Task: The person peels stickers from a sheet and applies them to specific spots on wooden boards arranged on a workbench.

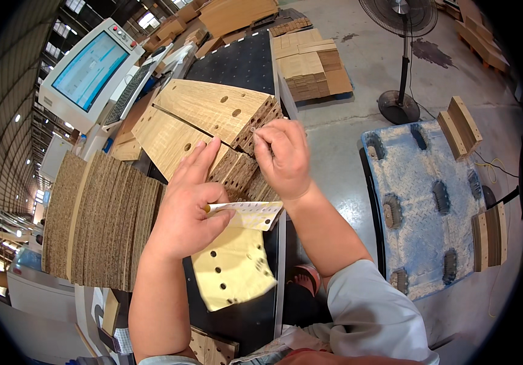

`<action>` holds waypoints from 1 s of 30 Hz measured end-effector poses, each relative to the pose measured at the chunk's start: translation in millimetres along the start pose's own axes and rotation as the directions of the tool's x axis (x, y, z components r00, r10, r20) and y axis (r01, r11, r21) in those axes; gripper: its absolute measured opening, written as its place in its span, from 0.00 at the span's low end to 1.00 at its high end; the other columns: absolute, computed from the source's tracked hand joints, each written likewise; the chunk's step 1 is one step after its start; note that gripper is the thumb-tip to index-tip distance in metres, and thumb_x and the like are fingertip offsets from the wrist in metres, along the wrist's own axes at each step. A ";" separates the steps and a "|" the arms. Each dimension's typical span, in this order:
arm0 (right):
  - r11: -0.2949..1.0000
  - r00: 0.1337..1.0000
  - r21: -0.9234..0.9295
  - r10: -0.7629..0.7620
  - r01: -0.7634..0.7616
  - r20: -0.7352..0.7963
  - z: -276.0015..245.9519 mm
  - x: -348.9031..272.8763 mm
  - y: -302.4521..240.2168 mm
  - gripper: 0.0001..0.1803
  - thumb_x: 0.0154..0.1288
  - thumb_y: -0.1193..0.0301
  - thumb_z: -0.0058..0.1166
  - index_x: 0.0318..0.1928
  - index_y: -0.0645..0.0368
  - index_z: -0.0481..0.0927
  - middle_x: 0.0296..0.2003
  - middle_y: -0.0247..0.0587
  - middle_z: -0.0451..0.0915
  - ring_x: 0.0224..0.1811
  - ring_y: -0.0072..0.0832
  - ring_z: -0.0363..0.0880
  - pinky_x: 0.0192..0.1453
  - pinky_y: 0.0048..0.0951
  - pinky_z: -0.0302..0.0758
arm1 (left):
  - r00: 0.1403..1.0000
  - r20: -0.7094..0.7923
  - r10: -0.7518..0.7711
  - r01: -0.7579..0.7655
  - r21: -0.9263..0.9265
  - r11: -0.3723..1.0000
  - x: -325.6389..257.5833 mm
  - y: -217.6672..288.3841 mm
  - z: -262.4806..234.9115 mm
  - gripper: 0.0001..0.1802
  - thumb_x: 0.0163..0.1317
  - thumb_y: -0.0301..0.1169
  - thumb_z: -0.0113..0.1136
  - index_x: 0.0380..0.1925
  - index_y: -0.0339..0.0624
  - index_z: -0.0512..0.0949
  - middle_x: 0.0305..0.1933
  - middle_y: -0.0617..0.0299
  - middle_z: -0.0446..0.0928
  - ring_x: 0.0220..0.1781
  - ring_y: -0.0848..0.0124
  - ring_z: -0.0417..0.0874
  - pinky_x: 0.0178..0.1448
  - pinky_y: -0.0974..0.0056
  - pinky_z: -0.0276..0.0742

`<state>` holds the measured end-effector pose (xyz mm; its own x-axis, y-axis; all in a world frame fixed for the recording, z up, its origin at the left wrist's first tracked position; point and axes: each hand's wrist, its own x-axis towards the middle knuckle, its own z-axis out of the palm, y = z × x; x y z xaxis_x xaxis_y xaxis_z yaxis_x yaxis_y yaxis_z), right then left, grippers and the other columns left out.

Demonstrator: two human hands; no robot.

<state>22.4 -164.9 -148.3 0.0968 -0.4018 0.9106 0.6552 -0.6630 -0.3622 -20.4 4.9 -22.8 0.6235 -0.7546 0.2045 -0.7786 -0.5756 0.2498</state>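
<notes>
My left hand (pixel 189 213) grips a folded paper sheet (pixel 234 267), yellow with dark round spots on the hanging part and whitish with small printed marks on the upper fold. Its outstretched fingertips rest on the stacked wood-grain boards (pixel 179 121). These boards have round holes in their faces and rows of small holes along their chipboard ends. At the right end of the stack, my right hand (pixel 283 155) is closed in a pinch, thumb against forefinger. A tiny pale bit seems to show at its fingertips, too small to name.
Many chipboard panels (pixel 106 219) stand on edge at left. Behind them is a monitor (pixel 91 70) with a keyboard (pixel 124 97). A dusty blue pallet (pixel 423 207) lies on the floor at right, below a standing fan (pixel 403 61). More stacked boards (pixel 307 64) sit farther back.
</notes>
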 end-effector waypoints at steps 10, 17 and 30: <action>0.995 0.998 0.098 0.022 -0.027 0.050 -7.3 -0.1 -2.0 0.12 0.51 0.81 0.61 0.39 0.63 0.80 0.34 0.43 0.77 0.36 0.39 0.74 0.40 0.35 0.72 | 1.000 0.005 -0.009 0.009 -0.002 1.000 0.3 0.2 -1.7 0.07 0.42 0.23 0.66 0.19 0.41 0.76 0.74 0.46 0.55 0.76 0.46 0.52 0.75 0.52 0.47; 0.949 0.959 0.136 0.283 -0.283 0.019 -12.2 1.9 4.2 0.20 0.52 0.75 0.64 0.48 0.61 0.77 0.42 0.45 0.77 0.45 0.42 0.74 0.52 0.37 0.70 | 1.000 -0.018 0.006 -0.006 0.016 1.000 1.1 -0.7 -0.2 0.08 0.42 0.25 0.67 0.20 0.41 0.76 0.72 0.46 0.58 0.73 0.43 0.56 0.73 0.49 0.51; 0.822 0.633 0.121 0.325 -0.556 0.702 -26.1 73.2 40.5 0.38 0.40 0.66 0.75 0.55 0.59 0.72 0.54 0.48 0.73 0.58 0.43 0.71 0.63 0.35 0.68 | 1.000 -0.002 -0.009 0.010 0.002 1.000 0.9 0.7 -1.3 0.08 0.42 0.24 0.66 0.18 0.41 0.75 0.74 0.47 0.56 0.76 0.45 0.52 0.74 0.51 0.48</action>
<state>36.5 -237.7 -101.6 0.8005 -0.0265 0.5987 0.5754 -0.2452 -0.7803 -20.3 4.2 -21.3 0.6310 -0.7486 0.2037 -0.7728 -0.5834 0.2498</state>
